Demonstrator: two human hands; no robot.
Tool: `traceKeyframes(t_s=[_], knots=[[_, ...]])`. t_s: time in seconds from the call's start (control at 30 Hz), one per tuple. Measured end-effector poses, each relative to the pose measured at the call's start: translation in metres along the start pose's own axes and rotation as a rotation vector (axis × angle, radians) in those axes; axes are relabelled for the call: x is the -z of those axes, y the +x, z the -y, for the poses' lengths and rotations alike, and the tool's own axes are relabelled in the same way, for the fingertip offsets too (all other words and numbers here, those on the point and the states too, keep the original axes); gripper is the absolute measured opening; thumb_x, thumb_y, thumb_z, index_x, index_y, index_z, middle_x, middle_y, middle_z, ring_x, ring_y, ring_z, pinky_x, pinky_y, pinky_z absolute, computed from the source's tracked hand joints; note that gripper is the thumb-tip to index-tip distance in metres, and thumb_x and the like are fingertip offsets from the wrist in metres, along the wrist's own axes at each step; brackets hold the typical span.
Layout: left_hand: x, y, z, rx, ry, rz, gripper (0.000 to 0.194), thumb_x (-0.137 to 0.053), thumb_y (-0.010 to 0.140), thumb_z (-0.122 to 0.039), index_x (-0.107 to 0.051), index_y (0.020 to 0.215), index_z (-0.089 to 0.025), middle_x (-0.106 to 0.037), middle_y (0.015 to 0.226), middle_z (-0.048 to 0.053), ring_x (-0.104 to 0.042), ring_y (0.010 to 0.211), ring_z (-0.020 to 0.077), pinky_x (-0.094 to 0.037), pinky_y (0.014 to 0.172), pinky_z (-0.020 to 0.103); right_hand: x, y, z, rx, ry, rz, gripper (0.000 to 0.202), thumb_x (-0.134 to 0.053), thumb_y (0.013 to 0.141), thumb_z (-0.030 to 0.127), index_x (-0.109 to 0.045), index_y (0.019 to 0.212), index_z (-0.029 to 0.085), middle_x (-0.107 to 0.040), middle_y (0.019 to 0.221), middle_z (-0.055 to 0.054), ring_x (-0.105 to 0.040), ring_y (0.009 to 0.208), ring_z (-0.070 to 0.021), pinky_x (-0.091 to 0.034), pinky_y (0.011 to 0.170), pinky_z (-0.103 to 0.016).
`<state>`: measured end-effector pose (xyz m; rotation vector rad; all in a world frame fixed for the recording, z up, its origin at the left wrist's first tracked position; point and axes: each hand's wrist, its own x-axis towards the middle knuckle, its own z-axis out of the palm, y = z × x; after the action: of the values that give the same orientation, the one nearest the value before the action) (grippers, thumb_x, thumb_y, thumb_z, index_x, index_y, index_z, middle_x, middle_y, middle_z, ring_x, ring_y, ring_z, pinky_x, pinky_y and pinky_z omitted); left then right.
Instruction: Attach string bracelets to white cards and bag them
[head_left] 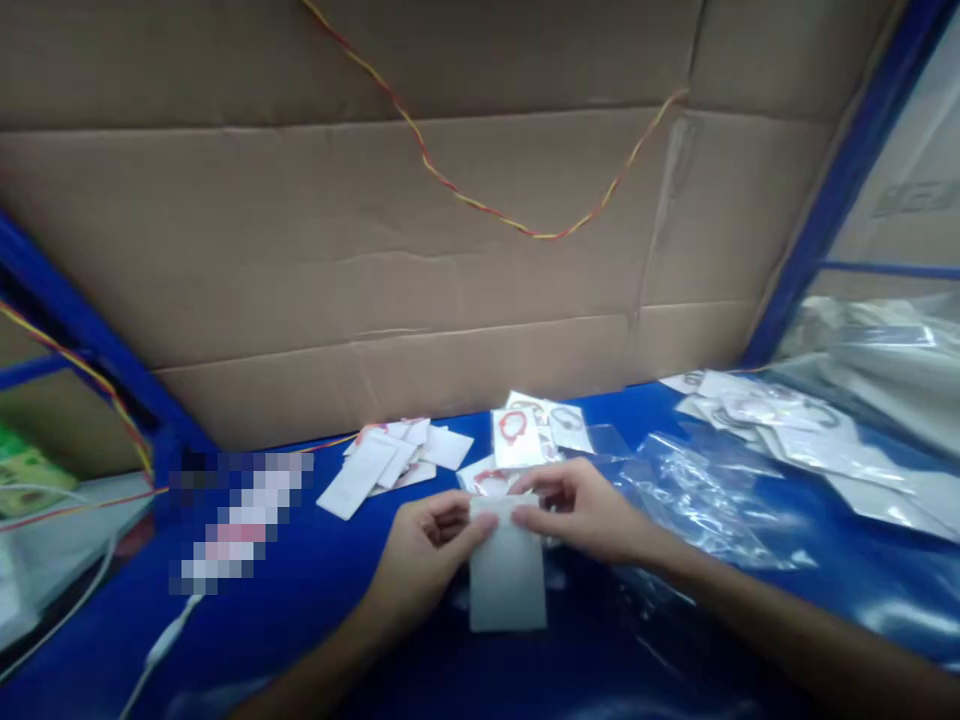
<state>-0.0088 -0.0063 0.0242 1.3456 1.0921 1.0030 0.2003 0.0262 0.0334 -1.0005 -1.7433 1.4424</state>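
A white rectangular card (508,580) hangs upright between my two hands, over the blue table. My left hand (429,545) pinches its upper left corner, thumb on the near face. At the upper right edge my right hand (574,512) grips it between thumb and fingers. Whether the card sits in a clear sleeve I cannot tell. Just beyond lies a small pile of white cards (516,432) with red and dark looped cords on them, partly hidden by my hands. A stack of blank-faced white cards (364,475) is to the left of that pile.
Clear plastic bags (697,500) lie right of my hands, with more white cards (795,420) at far right. A pixelated object (240,525) with a white cable (161,640) is at left. Cardboard (405,230) and blue posts (821,200) border the blue table (322,600).
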Motion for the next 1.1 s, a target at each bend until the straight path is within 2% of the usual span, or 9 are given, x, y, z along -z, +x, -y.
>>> traceKeyframes(t_s=[0.13, 0.27, 0.33, 0.43, 0.57, 0.87, 1.1], knots=[[-0.001, -0.002, -0.001, -0.049, -0.019, 0.003, 0.03, -0.077, 0.079, -0.039, -0.069, 0.09, -0.011, -0.075, 0.09, 0.01, -0.07, 0.078, 0.0192, -0.054, 0.068, 0.024, -0.002, 0.0, 0.001, 0.01, 0.005, 0.044, 0.045, -0.073, 0.076, 0.049, -0.075, 0.101, 0.012, -0.07, 0.089, -0.006, -0.047, 0.058, 0.0014, -0.033, 0.049, -0.007], [-0.002, -0.001, 0.002, -0.06, -0.018, 0.054, 0.03, -0.078, 0.079, -0.036, -0.066, 0.093, -0.013, -0.075, 0.097, 0.01, -0.07, 0.087, 0.0203, -0.055, 0.074, 0.025, -0.003, 0.0, 0.001, 0.003, 0.014, 0.052, 0.046, -0.075, 0.073, 0.05, -0.076, 0.091, 0.008, -0.066, 0.069, -0.002, -0.038, 0.051, 0.003, -0.026, 0.045, -0.007], [-0.001, 0.0, 0.003, -0.034, -0.017, 0.039, 0.031, -0.078, 0.079, -0.038, -0.066, 0.092, -0.013, -0.074, 0.095, 0.01, -0.07, 0.082, 0.0183, -0.054, 0.069, 0.023, -0.002, 0.001, 0.001, -0.004, 0.048, 0.053, 0.044, -0.079, 0.07, 0.048, -0.077, 0.09, 0.008, -0.067, 0.07, -0.002, -0.042, 0.053, 0.0025, -0.029, 0.046, -0.007], [0.001, 0.001, 0.003, -0.009, -0.044, -0.006, 0.033, -0.08, 0.076, -0.04, -0.064, 0.082, -0.011, -0.072, 0.08, 0.007, -0.065, 0.067, 0.0138, -0.049, 0.058, 0.019, 0.001, 0.002, 0.001, -0.043, 0.1, 0.057, 0.047, -0.08, 0.068, 0.05, -0.077, 0.09, 0.009, -0.069, 0.07, -0.003, -0.049, 0.054, 0.0003, -0.033, 0.047, -0.008], [0.007, 0.004, 0.003, 0.012, -0.135, -0.048, 0.035, -0.081, 0.074, -0.04, -0.062, 0.076, -0.011, -0.066, 0.066, 0.002, -0.057, 0.055, 0.0101, -0.045, 0.051, 0.018, 0.008, 0.005, 0.001, -0.134, 0.098, 0.017, 0.056, -0.078, 0.066, 0.059, -0.076, 0.086, 0.007, -0.067, 0.059, -0.004, -0.042, 0.039, 0.0, -0.027, 0.038, -0.011], [0.015, 0.009, 0.006, 0.074, -0.206, 0.035, 0.035, -0.08, 0.076, -0.042, -0.068, 0.073, -0.009, -0.062, 0.063, 0.003, -0.053, 0.053, 0.0081, -0.044, 0.053, 0.018, 0.01, 0.005, 0.007, -0.068, 0.17, 0.002, 0.052, -0.078, 0.068, 0.055, -0.076, 0.085, 0.006, -0.065, 0.06, -0.004, -0.046, 0.041, -0.0005, -0.031, 0.038, -0.01], [0.014, 0.009, 0.005, 0.027, -0.164, -0.03, 0.034, -0.081, 0.075, -0.039, -0.067, 0.07, -0.009, -0.064, 0.065, 0.003, -0.055, 0.053, 0.0082, -0.047, 0.05, 0.018, 0.009, 0.005, 0.006, -0.037, 0.154, 0.004, 0.052, -0.073, 0.073, 0.057, -0.074, 0.091, 0.008, -0.064, 0.067, -0.002, -0.051, 0.046, -0.0014, -0.04, 0.039, -0.011]])
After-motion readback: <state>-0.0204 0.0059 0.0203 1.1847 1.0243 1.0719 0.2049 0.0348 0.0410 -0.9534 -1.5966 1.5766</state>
